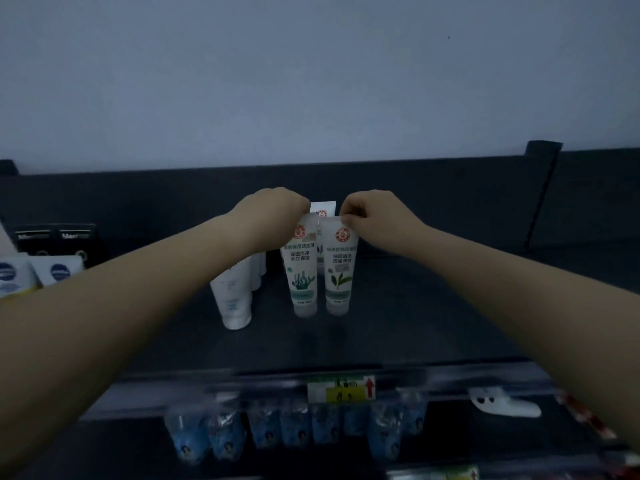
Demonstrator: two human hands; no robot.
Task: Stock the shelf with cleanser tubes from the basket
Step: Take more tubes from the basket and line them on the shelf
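Observation:
Two white cleanser tubes stand cap-down on the dark top shelf (pixel 398 327). My left hand (pixel 273 213) pinches the top edge of the seaweed-print tube (pixel 302 271). My right hand (pixel 375 216) pinches the top edge of the leaf-print tube (pixel 340 271) beside it. The two tubes stand side by side, almost touching. A third tube of the same brand (pixel 322 209) stands behind them, mostly hidden. The basket is not in view.
Plain white tubes (pixel 232 299) stand just left of the pair, partly behind my left arm. Boxes (pixel 55 237) and blue-logo packs (pixel 20 275) sit at the far left. Below, a price label (pixel 341 389) on the shelf edge and blue packets (pixel 294 431) on the lower shelf.

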